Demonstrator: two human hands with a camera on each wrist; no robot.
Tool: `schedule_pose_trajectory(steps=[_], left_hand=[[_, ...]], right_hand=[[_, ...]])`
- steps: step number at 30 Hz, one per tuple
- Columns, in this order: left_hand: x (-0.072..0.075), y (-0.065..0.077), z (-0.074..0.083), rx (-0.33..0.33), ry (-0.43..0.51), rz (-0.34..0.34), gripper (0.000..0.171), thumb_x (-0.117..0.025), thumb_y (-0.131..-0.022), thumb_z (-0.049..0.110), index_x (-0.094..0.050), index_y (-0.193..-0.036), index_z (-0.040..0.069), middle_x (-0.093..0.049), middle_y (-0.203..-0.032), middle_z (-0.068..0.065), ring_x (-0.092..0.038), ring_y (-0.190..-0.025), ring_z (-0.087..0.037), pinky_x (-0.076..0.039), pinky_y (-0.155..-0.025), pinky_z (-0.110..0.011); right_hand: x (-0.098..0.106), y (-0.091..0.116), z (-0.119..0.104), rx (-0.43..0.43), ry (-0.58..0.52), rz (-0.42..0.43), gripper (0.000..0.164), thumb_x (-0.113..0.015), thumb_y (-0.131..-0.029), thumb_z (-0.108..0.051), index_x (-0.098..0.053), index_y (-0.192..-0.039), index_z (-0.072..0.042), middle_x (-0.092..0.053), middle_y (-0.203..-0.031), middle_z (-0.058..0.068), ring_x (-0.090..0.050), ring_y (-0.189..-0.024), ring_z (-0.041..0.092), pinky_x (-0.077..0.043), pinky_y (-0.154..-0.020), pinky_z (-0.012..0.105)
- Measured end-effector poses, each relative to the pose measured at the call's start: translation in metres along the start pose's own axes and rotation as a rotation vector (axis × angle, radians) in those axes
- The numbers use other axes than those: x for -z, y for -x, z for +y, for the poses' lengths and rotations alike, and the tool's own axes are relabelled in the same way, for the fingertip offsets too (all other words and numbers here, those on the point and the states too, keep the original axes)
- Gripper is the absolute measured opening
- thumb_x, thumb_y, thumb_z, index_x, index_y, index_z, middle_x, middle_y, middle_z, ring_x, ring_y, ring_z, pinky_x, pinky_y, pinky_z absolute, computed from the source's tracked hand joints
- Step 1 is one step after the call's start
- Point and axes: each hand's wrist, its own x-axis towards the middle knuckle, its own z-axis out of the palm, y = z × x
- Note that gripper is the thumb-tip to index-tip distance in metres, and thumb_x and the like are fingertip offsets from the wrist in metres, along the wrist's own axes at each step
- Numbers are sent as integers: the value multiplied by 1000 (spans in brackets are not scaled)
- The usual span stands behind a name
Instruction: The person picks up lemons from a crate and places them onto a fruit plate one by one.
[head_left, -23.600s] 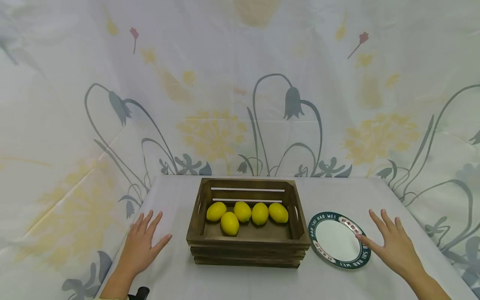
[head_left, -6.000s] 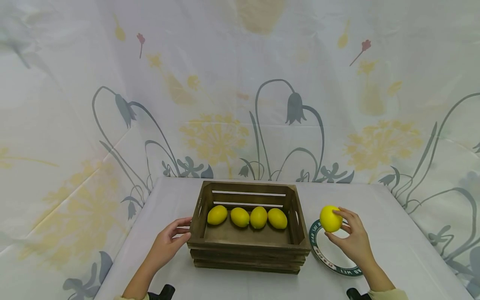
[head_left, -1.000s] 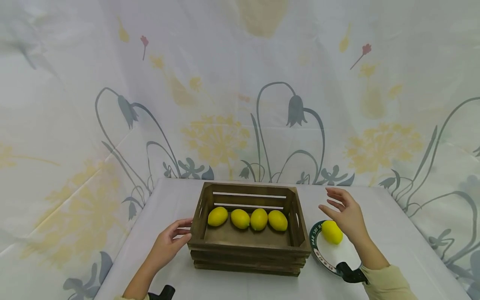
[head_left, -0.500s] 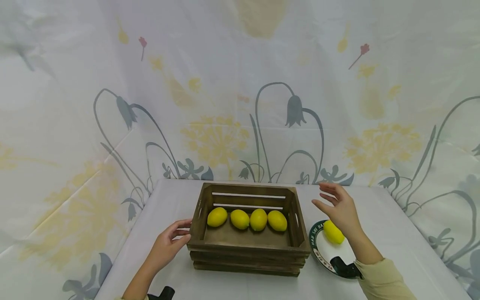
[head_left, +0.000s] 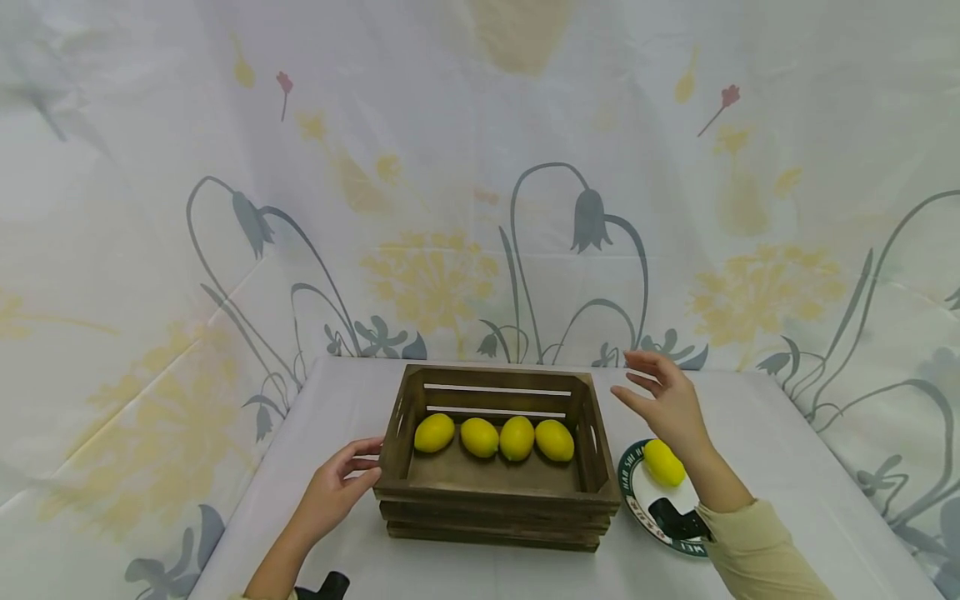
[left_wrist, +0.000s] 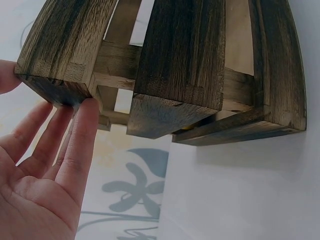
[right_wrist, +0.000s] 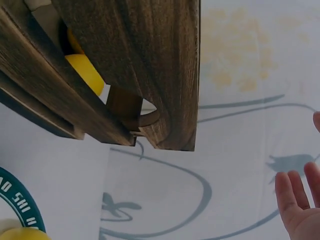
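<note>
My left hand (head_left: pixel 333 493) rests against the left end of a brown wooden crate (head_left: pixel 495 492). In the left wrist view its fairly straight fingers (left_wrist: pixel 80 145) touch the end of the top slat, with the thumb at that slat's other edge. Several yellow lemons (head_left: pixel 480 437) lie in a loose row inside the crate. To its right, one more lemon (head_left: pixel 664 463) sits on a white plate (head_left: pixel 628 479) with a green lettered rim. My right hand (head_left: pixel 671 408) is raised near the crate's back right corner, behind the plate, fingers spread and holding nothing.
A white cloth (head_left: pixel 442 571) covers the table, which ends at a flower-printed curtain (head_left: pixel 450 167). Black wrist mounts (head_left: pixel 678 521) show at both wrists; the right one overlaps the plate in the head view.
Since the earliest frame, one lemon has gone from crate to plate, and my left hand has come to the crate. Over the last second, my right hand has moved left and away, off the plate.
</note>
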Motion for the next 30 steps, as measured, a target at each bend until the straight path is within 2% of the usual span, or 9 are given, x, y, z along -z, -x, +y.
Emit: schedule_pose_trajectory(steps=[6,14,22,30], left_hand=[[1,0,-1,-16,14,-7,38,-63,-88,6,-54,-124,-1,-55,-124,-15,-57,-102,-27,-50,-78,-22],[1,0,0,2,10,-7,38,-63,-88,7,-54,-124,0,-55,-123,-14,-57,-102,-26,-49,-78,-22],[1,1,2,-10,18,-8,38,-63,-87,5,-54,-123,-1,-56,-122,-15,-57,-101,-26,-49,-78,-22],[1,1,0,-21,26,-12,38,-63,-88,6,-54,-124,-2,-55,-123,-16,-57,-102,-26,-50,-79,-22]], right_hand=[[-7,-6,-2,19,-39,-7,45,-69,-76,11,-50,-117,11,-53,-113,7,-53,-98,0,-45,-86,19],[-15,-15,-6,21,-68,-21,45,-69,-76,12,-51,-117,12,-54,-114,13,-53,-97,-2,-45,-86,19],[-24,-22,-7,40,-126,-47,46,-70,-76,12,-51,-118,12,-52,-117,19,-53,-99,1,-46,-87,22],[-32,-29,-9,-23,-159,-78,46,-69,-79,7,-49,-120,12,-50,-119,21,-53,-102,8,-45,-91,31]])
